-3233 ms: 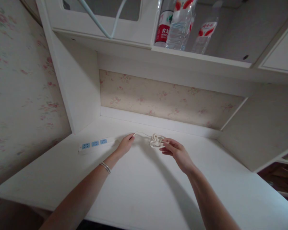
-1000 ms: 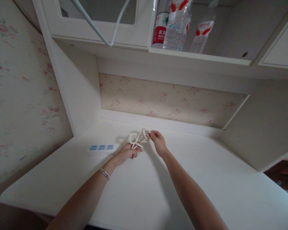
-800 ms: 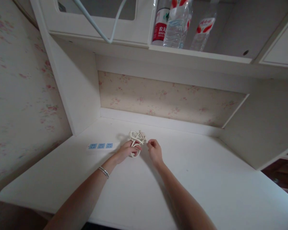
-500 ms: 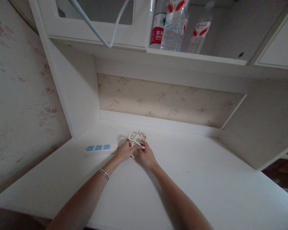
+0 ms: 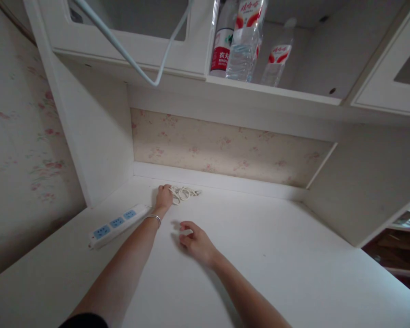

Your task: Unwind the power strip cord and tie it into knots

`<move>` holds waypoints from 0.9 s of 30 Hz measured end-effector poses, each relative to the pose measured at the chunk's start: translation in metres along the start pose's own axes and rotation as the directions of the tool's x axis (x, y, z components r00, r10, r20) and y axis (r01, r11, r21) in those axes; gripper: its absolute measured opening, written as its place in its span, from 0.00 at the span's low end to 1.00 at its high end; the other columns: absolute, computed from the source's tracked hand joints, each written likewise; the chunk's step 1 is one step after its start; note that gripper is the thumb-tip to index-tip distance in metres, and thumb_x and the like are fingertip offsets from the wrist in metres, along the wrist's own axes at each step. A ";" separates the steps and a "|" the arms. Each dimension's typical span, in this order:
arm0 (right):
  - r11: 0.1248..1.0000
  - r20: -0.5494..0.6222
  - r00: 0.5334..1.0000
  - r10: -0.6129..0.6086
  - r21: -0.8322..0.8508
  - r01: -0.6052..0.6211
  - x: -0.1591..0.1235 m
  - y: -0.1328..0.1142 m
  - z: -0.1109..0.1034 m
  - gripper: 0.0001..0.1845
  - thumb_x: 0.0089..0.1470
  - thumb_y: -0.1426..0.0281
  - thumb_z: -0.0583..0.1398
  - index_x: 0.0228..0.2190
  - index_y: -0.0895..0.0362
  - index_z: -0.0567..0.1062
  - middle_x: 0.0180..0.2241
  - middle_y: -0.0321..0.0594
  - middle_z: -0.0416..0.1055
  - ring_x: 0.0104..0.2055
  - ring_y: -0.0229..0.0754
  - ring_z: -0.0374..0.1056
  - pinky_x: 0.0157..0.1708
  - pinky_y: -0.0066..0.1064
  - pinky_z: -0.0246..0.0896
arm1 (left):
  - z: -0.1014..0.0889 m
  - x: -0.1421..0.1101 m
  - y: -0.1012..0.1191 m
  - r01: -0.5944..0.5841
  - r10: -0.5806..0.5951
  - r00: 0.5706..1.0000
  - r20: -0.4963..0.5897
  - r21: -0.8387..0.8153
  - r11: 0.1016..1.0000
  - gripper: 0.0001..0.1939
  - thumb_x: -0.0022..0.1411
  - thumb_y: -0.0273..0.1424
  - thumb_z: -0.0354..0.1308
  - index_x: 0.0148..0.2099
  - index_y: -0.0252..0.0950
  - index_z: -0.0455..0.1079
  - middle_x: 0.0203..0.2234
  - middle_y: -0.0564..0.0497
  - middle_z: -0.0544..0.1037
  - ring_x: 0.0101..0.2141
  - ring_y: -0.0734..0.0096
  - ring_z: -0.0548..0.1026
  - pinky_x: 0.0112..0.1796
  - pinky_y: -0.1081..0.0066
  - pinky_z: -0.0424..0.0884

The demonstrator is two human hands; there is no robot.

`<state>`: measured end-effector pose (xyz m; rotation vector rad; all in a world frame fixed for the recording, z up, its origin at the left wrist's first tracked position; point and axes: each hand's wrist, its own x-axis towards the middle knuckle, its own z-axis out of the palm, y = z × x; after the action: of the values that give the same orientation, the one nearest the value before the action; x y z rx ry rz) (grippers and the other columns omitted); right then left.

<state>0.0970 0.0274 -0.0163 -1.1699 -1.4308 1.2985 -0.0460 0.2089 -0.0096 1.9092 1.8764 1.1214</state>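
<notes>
A bundled cream cord (image 5: 186, 193) lies on the white desk (image 5: 266, 259) near its back edge. My left hand (image 5: 164, 197), a bracelet on its wrist, reaches to the bundle's left end with fingers curled on it. The cord belongs to a white power strip (image 5: 118, 224) with blue sockets, lying to the left. My right hand (image 5: 195, 240) rests on the desktop nearer to me, fingers loosely curled, apart from the cord and holding nothing I can see.
A flowered panel (image 5: 225, 148) backs the desk. The shelf above holds water bottles (image 5: 246, 41). A pale tube (image 5: 130, 50) hangs before the upper cabinet. White side panels stand left and right.
Both hands held the coiled cord together half a second ago. Now the bundle sits farther back under my left hand. My right hand has let go and drawn back toward me.
</notes>
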 end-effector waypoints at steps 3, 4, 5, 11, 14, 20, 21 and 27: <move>0.998 -0.003 0.999 0.044 0.049 -0.044 -0.012 -0.003 -0.002 0.16 0.44 0.67 0.61 0.39 0.53 0.69 0.35 0.38 0.70 0.24 0.32 0.62 0.22 0.26 0.53 | -0.007 0.013 0.002 -0.031 0.031 0.999 0.040 -0.018 0.999 0.18 0.55 0.23 0.49 0.48 0.31 0.67 0.42 0.40 0.71 0.46 0.60 0.70 0.46 0.66 0.64; 0.996 -0.013 0.999 0.053 0.072 -0.052 -0.014 -0.003 -0.003 0.15 0.44 0.67 0.61 0.38 0.53 0.69 0.35 0.38 0.69 0.25 0.33 0.63 0.22 0.26 0.53 | -0.011 0.017 0.002 -0.039 0.041 0.997 0.061 -0.022 0.999 0.18 0.54 0.23 0.50 0.48 0.32 0.67 0.41 0.41 0.73 0.45 0.60 0.70 0.46 0.67 0.64; 0.994 -0.024 0.998 0.055 0.094 -0.053 -0.015 -0.002 -0.003 0.15 0.44 0.66 0.61 0.37 0.54 0.69 0.35 0.38 0.69 0.25 0.33 0.63 0.23 0.26 0.54 | -0.016 0.020 0.003 -0.046 0.048 0.995 0.083 -0.023 0.999 0.18 0.53 0.23 0.51 0.47 0.32 0.68 0.39 0.42 0.74 0.44 0.60 0.70 0.45 0.67 0.65; 0.995 -0.108 0.994 0.016 0.104 -0.005 -0.015 0.008 0.001 0.15 0.45 0.64 0.61 0.36 0.56 0.70 0.30 0.37 0.68 0.23 0.33 0.62 0.22 0.26 0.54 | -0.038 -0.005 0.013 -0.078 0.076 0.991 0.114 0.017 0.997 0.21 0.57 0.30 0.51 0.52 0.27 0.64 0.44 0.35 0.72 0.48 0.55 0.69 0.47 0.64 0.62; 1.000 -0.142 0.990 -0.014 -0.004 0.013 -0.017 0.007 0.004 0.15 0.50 0.61 0.56 0.37 0.57 0.71 0.25 0.35 0.66 0.19 0.31 0.56 0.19 0.25 0.49 | -0.039 -0.058 0.026 -0.162 0.160 0.976 0.145 0.006 0.987 0.19 0.60 0.30 0.47 0.52 0.32 0.64 0.45 0.42 0.73 0.46 0.65 0.70 0.46 0.70 0.62; 0.907 -0.104 0.978 -0.181 -0.401 0.125 -0.029 0.003 -0.002 0.14 0.54 0.63 0.52 0.29 0.56 0.75 0.22 0.34 0.67 0.23 0.33 0.57 0.24 0.25 0.50 | -0.073 -0.148 0.036 -0.370 0.253 0.902 0.349 0.324 0.871 0.16 0.62 0.35 0.44 0.34 0.37 0.72 0.35 0.45 0.75 0.38 0.64 0.72 0.40 0.67 0.64; 0.890 -0.101 0.978 -0.180 -0.440 0.119 -0.031 0.004 -0.004 0.15 0.54 0.63 0.52 0.29 0.56 0.75 0.22 0.34 0.67 0.23 0.33 0.57 0.24 0.25 0.50 | -0.086 -0.148 0.030 -0.345 0.246 0.931 0.269 0.428 0.836 0.17 0.62 0.34 0.42 0.35 0.36 0.72 0.36 0.43 0.74 0.41 0.61 0.71 0.41 0.65 0.64; 0.861 -0.104 0.981 -0.165 -0.500 0.092 -0.032 0.006 -0.012 0.15 0.54 0.64 0.52 0.29 0.56 0.76 0.22 0.33 0.67 0.23 0.33 0.58 0.24 0.24 0.49 | -0.146 -0.093 -0.046 -0.030 -0.141 0.972 0.189 0.694 0.720 0.22 0.51 0.43 0.54 0.47 0.39 0.67 0.42 0.41 0.72 0.42 0.49 0.70 0.36 0.58 0.66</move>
<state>0.1158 -0.0009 -0.0209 -1.4350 -1.7571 0.7494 -0.1653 0.0803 0.0275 2.1732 2.3984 0.1125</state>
